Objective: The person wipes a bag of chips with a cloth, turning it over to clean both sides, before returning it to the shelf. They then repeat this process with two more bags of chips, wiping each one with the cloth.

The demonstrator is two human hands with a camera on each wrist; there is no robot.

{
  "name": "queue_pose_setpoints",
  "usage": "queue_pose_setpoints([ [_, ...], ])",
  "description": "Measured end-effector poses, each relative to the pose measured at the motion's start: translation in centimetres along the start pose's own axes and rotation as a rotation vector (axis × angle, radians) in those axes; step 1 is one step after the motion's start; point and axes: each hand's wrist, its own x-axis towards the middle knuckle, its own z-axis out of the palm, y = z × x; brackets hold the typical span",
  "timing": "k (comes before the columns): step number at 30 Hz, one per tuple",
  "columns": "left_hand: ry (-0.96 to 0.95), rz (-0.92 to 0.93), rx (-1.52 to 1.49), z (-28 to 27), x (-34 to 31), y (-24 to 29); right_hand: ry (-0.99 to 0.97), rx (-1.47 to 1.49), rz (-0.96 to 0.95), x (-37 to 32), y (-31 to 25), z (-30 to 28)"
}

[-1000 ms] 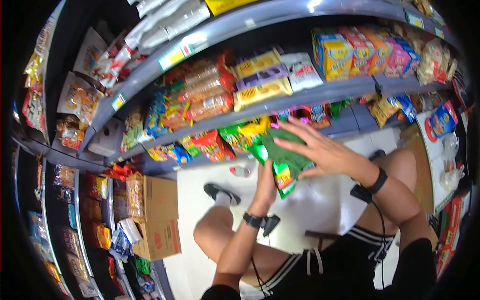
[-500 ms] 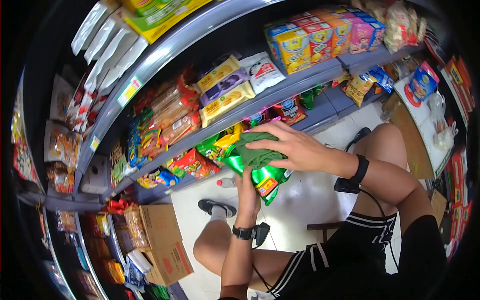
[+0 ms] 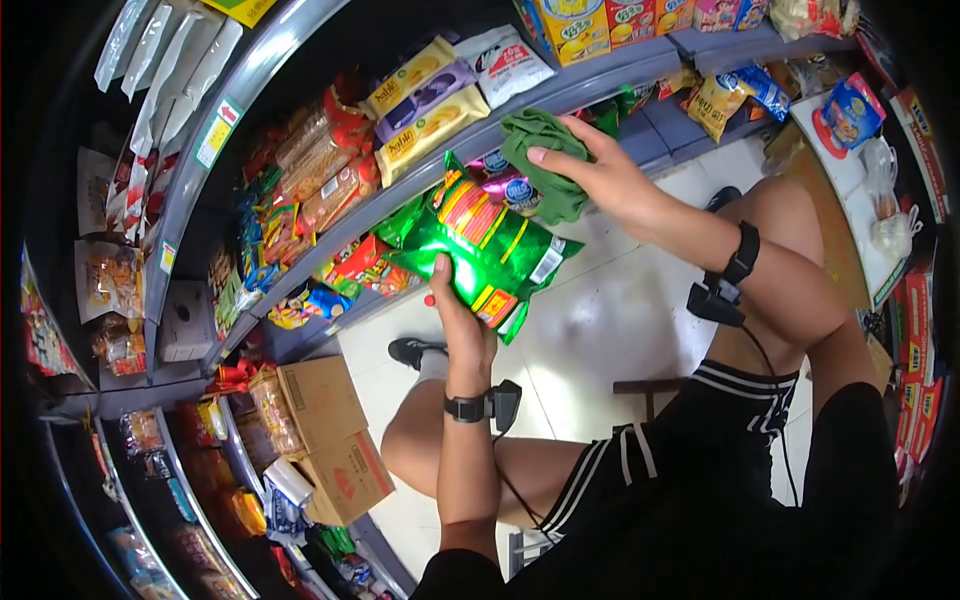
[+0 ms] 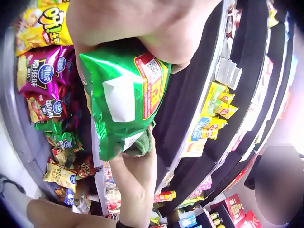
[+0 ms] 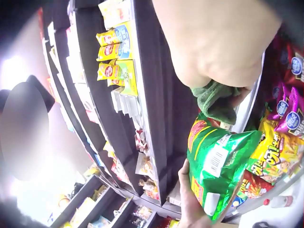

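My left hand (image 3: 462, 330) grips a shiny green snack bag (image 3: 475, 250) by its lower left side, thumb laid over the front. The bag is tilted, with its barcode and a red and yellow printed panel showing. In my right hand (image 3: 612, 178) is a bunched dark green cloth (image 3: 548, 170), held just beyond the bag's upper right edge. The right wrist view shows the cloth (image 5: 216, 100) close above the bag (image 5: 221, 159). From the left wrist, the back of the bag (image 4: 118, 97) faces the camera and covers much of the cloth.
The low shelf ahead carries several snack bags (image 3: 370, 265). On the shelf above lie wrapped biscuit packs (image 3: 430, 125) and drink cartons (image 3: 575, 30). Cardboard boxes (image 3: 325, 400) stand on the floor at left. A white board (image 3: 850, 190) with small bags is at right.
My right hand has moved the cloth off the bag, up and to the right. More of the bag's printed face now shows, and my left hand has raised it toward the shelf.
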Motion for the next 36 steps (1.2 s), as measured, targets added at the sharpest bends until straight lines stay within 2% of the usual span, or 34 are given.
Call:
queue_pose_setpoints([
  [3, 0.012, -0.011, 0.023, 0.4, -0.7, 0.1, -0.03, -0.106, 0.035, -0.4, -0.1, 0.1],
  [5, -0.068, -0.014, 0.102, 0.0, -0.7, 0.2, -0.283, -0.156, 0.141, -0.4, -0.1, 0.1],
  [6, -0.076, -0.013, 0.083, -0.3, -0.5, -0.2, -0.285, -0.16, 0.158, -0.5, 0.3, 0.1],
  [8, -0.108, -0.044, 0.083, -0.8, 0.1, -0.5, -0.31, -0.206, 0.031, -0.6, 1.1, 0.2],
  [12, -0.005, 0.075, 0.188, -2.3, 2.9, -2.0, -0.256, -0.257, 0.009, -0.6, 0.4, -0.2],
  [14, -0.024, 0.015, 0.227, -2.7, 2.9, -1.7, -0.236, -0.285, 0.016, -1.0, -0.1, -0.2],
  [16, 0.058, 0.044, 0.221, -2.0, 2.8, -2.1, -0.197, -0.289, 0.053, -1.1, -0.5, 0.0],
  [17, 0.062, 0.039, 0.216, -1.9, 2.7, -2.2, -0.142, -0.267, -0.012, -1.1, 0.2, 0.3],
  [22, 0.145, 0.033, 0.203, -1.6, 2.5, -2.8, -0.166, -0.287, -0.065, -0.9, 1.6, 0.2],
  [23, 0.145, 0.032, 0.202, -1.4, 2.5, -2.7, -0.163, -0.293, -0.082, -0.9, 1.7, 0.3],
  [25, -0.011, 0.095, 0.166, -1.0, 2.3, -2.4, -0.166, -0.286, -0.07, -1.0, 1.6, 0.4],
  [26, -0.009, 0.095, 0.163, -0.7, 2.2, -2.3, -0.17, -0.278, -0.059, -1.1, 1.6, 0.5],
  [28, -0.06, 0.201, 0.35, -0.1, 1.8, -2.4, -0.214, -0.26, -0.085, -0.8, 2.5, 0.4],
  [30, -0.004, 0.173, 0.422, 1.1, 0.7, -2.0, -0.244, -0.303, -0.147, -0.4, 2.7, 0.4],
  [31, 0.01, 0.219, 0.481, 0.1, 1.3, -2.6, -0.246, -0.337, -0.161, -0.6, 2.9, 0.3],
  [36, 0.001, 0.222, 0.528, 0.1, 1.3, -2.5, -0.24, -0.401, -0.196, -0.6, 2.9, 0.1],
])
